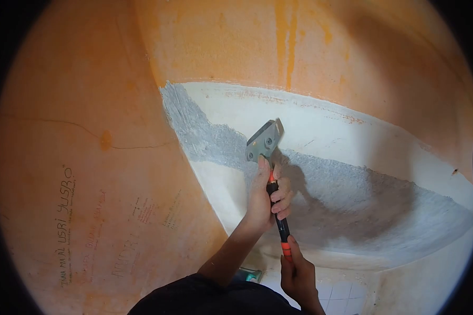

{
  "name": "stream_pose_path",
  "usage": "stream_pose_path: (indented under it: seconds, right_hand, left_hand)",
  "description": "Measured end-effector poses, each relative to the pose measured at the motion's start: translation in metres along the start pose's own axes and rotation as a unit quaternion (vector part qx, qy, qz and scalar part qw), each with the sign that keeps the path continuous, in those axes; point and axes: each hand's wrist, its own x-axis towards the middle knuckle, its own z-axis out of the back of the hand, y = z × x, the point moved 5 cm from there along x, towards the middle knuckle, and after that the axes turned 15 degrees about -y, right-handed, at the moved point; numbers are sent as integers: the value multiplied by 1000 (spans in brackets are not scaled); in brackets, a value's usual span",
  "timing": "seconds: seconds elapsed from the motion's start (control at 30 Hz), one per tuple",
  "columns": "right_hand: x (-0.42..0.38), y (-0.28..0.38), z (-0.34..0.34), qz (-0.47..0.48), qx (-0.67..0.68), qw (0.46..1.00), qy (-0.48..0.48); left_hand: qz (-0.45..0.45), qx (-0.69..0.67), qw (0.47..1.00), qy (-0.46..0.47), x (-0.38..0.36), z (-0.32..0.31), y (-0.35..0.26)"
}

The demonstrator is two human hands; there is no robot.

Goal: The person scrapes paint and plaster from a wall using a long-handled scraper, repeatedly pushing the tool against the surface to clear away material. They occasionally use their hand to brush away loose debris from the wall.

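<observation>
A scraper (283,227) with a black and orange handle and a wide metal head is held up in front of the wall. Wrapped round the upper handle, just below the head, is my left hand (268,197). Lower down, my right hand (298,273) grips the orange end of the handle. Behind the metal head lies a white band (320,136) of wall beside a rough grey patch (210,139). Whether the blade touches the wall I cannot tell.
An orange wall (89,184) with handwriting and a thin crack stands on the left. More orange wall (220,42) with drip marks is above the white band. White tiles (341,296) and a green object (253,274) show low down.
</observation>
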Motion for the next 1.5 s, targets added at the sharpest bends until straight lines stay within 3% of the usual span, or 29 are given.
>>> stream_pose_path:
  seconds: [0.1,0.2,0.3,0.43,0.87,0.93,1.07,1.17,1.27,1.33,1.4,1.5]
  right_hand:
    - [-2,0,1,28,24,999,-20]
    - [-2,-8,-8,-29,25,999,1]
    - [-8,-24,-26,69,34,996,-43]
    - [-7,-36,-51,66,61,994,-58]
    - [-9,-28,-55,107,74,989,-63]
    - [-10,-30,-51,70,78,993,-50]
    - [-10,-30,-52,66,72,994,-42]
    - [-4,-26,-48,77,70,992,-71]
    - [4,-25,-53,59,42,997,-33]
    - [-3,-26,-53,56,75,994,-54]
    - [-6,-32,-52,62,78,992,-74]
    - [0,-26,-52,42,49,997,-53]
  left_hand:
    - [-9,21,1000,-20,0,1,1]
    - [-45,64,996,-40,3,4,2]
    - [-63,94,993,-45,1,14,4]
    - [-107,145,983,-38,7,19,-4]
    - [-93,138,985,-36,3,18,-14]
    - [-65,151,984,-73,1,18,-9]
    - [-50,127,989,-53,2,23,-8]
    - [-76,136,986,-58,3,22,-9]
    - [-119,125,984,-28,9,12,-28]
    - [-102,108,989,-19,6,14,-22]
    - [-55,158,983,-75,3,21,-8]
    - [-76,147,985,-44,7,14,-20]
